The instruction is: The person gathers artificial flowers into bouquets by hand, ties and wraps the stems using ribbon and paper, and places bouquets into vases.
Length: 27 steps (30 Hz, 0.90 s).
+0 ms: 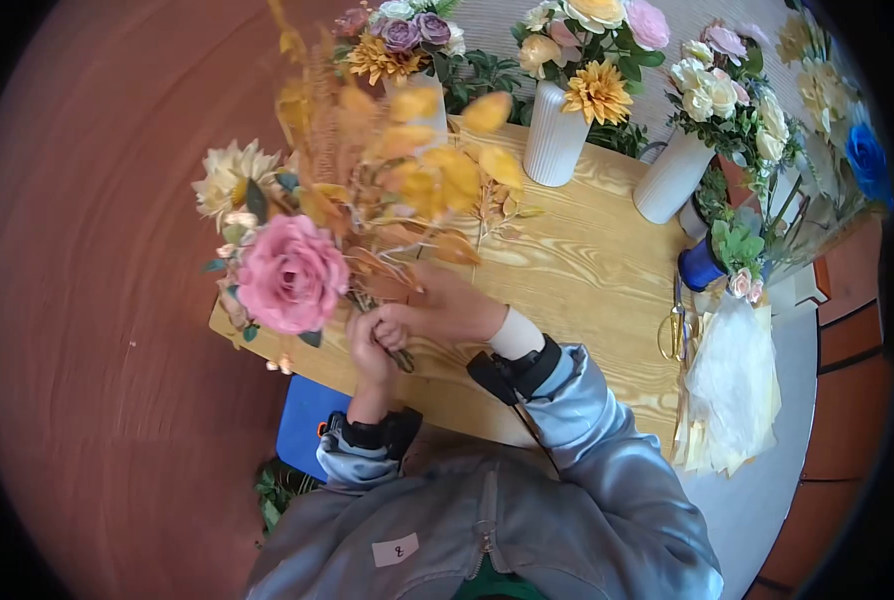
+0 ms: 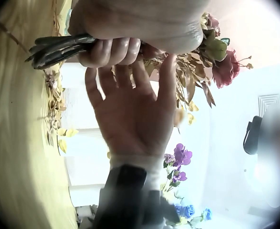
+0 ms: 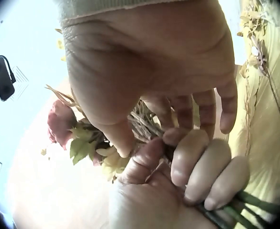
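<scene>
My left hand grips a bouquet by its gathered stems, fingers curled round them. The cut ends stick out below the fist. At the other end are a large pink rose, a cream daisy-like flower and sprays of yellow-orange leaves, slightly blurred. My right hand is just above the left one, beside the stems. Its fingers are extended and spread in the left wrist view, with the thumb apart; the right wrist view shows them reaching past the stems.
White ribbed vases of artificial flowers stand along the back of the wooden table. A loose leafy sprig lies near them. To the right are scissors, a blue pot and white wrapping sheets. A blue stool stands below the table's front left.
</scene>
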Motion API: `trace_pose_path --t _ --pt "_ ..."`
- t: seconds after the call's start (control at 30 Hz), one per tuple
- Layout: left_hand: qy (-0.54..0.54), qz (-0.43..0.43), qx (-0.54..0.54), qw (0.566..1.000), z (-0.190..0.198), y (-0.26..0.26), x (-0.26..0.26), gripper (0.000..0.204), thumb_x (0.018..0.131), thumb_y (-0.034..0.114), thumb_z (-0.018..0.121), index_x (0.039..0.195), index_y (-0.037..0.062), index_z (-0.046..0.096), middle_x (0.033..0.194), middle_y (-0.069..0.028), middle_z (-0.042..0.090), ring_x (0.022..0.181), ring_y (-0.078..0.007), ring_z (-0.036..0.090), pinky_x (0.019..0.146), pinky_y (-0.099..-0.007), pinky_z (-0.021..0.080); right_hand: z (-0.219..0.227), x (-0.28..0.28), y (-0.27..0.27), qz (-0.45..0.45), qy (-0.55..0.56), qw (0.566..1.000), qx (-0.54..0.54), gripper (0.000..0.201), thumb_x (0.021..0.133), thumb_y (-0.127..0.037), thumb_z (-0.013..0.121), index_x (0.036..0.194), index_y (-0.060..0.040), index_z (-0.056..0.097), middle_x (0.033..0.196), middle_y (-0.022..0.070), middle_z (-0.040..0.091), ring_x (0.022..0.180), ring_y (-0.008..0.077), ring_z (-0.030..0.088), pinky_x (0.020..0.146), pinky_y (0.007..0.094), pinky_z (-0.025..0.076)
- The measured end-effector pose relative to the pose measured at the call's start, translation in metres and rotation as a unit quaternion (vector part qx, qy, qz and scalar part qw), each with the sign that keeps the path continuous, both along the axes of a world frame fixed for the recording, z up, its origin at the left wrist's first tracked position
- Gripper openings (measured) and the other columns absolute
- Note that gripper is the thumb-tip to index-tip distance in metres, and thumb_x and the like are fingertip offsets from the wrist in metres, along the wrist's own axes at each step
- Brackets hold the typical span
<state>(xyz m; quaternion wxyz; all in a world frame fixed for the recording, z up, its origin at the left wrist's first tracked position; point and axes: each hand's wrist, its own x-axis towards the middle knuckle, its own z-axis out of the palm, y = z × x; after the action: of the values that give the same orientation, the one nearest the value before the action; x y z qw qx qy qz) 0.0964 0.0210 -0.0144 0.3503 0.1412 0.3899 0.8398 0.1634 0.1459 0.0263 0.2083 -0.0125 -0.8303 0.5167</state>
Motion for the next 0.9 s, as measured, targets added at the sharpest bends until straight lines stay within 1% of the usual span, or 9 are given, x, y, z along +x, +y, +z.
trace_pose_path --t 0.1,0.17,0.27,0.5,0.57,0.6,0.67,0.77,0.9 --pt "0.004 0.005 -0.002 1.0 0.013 -0.002 -0.006 0.009 0.079 0.014 0.038 0.073 0.008 0.039 0.051 0.0045 0.025 0.038 -0.0043 0.02 0.035 -0.0202 0.015 -0.017 0.013 0.026 -0.069 -0.053 0.994 -0.061 0.026 0.076 -0.02 0.06 0.093 -0.0009 0.058 0.076 0.0075 0.061 0.066 0.0104 0.054 0.061 0.0238 0.044" --pt "0.0 0.035 -0.017 0.999 0.017 -0.005 -0.01 0.006 0.079 0.013 0.038 0.075 0.0085 0.038 0.051 0.0046 0.024 0.038 -0.0044 0.019 0.035 -0.0204 0.015 -0.036 0.017 0.044 -0.207 -0.023 0.974 -0.085 0.024 0.073 -0.026 0.061 0.074 -0.0025 0.059 0.063 0.0126 0.058 0.053 0.0213 0.056 0.051 0.0316 0.043" --pt "0.018 0.022 -0.007 1.0 0.01 -0.009 -0.019 0.011 0.081 0.018 0.035 0.077 0.0091 0.039 0.051 0.0041 0.025 0.039 -0.0049 0.018 0.036 -0.0208 0.016 -0.043 0.026 0.069 -0.295 -0.09 0.951 0.011 0.026 0.073 -0.03 0.059 0.067 -0.0039 0.06 0.059 0.0126 0.057 0.053 0.024 0.056 0.05 0.0331 0.042" --pt "0.0 0.016 -0.01 1.0 0.015 -0.008 -0.02 0.016 0.082 0.024 0.034 0.076 0.0091 0.038 0.051 0.004 0.025 0.039 -0.0053 0.018 0.036 -0.0212 0.016 -0.061 0.016 0.091 -0.3 -0.254 0.913 0.109 0.035 0.072 -0.037 0.057 0.061 -0.0036 0.059 0.055 0.0108 0.056 0.048 0.0236 0.054 0.05 0.0336 0.042" --pt "-0.007 0.009 -0.002 1.0 0.016 -0.008 -0.02 0.017 0.082 0.026 0.034 0.077 0.0102 0.038 0.051 0.005 0.025 0.04 -0.0043 0.018 0.037 -0.02 0.015 -0.073 0.011 0.094 -0.234 -0.306 0.919 -0.085 0.031 0.074 -0.031 0.058 0.062 -0.0021 0.059 0.054 0.0077 0.056 0.043 0.0177 0.053 0.046 0.0302 0.043" --pt "-0.006 0.01 -0.001 1.0 0.017 -0.007 -0.02 0.017 0.082 0.026 0.034 0.077 0.0102 0.038 0.051 0.005 0.025 0.04 -0.0043 0.018 0.037 -0.02 0.015 -0.076 0.01 0.095 -0.234 -0.306 0.919 -0.084 0.031 0.074 -0.031 0.058 0.062 -0.0021 0.059 0.054 0.0077 0.056 0.043 0.0177 0.053 0.046 0.0302 0.043" --pt "-0.022 0.008 -0.011 1.0 0.017 -0.008 -0.021 0.019 0.083 0.028 0.034 0.077 0.0106 0.038 0.051 0.0049 0.025 0.04 -0.0045 0.018 0.037 -0.0201 0.016 -0.082 0.013 0.093 -0.219 -0.239 0.896 -0.303 0.023 0.077 -0.022 0.057 0.068 -0.0006 0.059 0.059 0.0047 0.057 0.042 0.0111 0.051 0.042 0.0234 0.043" --pt "-0.028 0.001 -0.003 1.0 0.014 -0.008 -0.025 0.02 0.084 0.029 0.034 0.077 0.0109 0.038 0.051 0.0048 0.025 0.04 -0.0048 0.018 0.037 -0.0203 0.016 -0.083 0.023 0.09 -0.227 -0.138 0.877 -0.401 0.015 0.079 -0.014 0.055 0.075 0.0005 0.058 0.065 0.004 0.058 0.043 0.0087 0.05 0.04 0.0184 0.042" --pt "-0.035 -0.004 0.0 0.999 0.013 -0.004 -0.025 0.023 0.084 0.031 0.033 0.075 0.0107 0.039 0.05 0.0045 0.026 0.038 -0.0055 0.02 0.036 -0.0211 0.017 -0.059 0.039 0.058 -0.227 -0.049 0.901 -0.367 0.013 0.082 -0.013 0.054 0.081 0.0 0.057 0.066 0.0041 0.058 0.044 0.0079 0.05 0.04 0.0188 0.04"
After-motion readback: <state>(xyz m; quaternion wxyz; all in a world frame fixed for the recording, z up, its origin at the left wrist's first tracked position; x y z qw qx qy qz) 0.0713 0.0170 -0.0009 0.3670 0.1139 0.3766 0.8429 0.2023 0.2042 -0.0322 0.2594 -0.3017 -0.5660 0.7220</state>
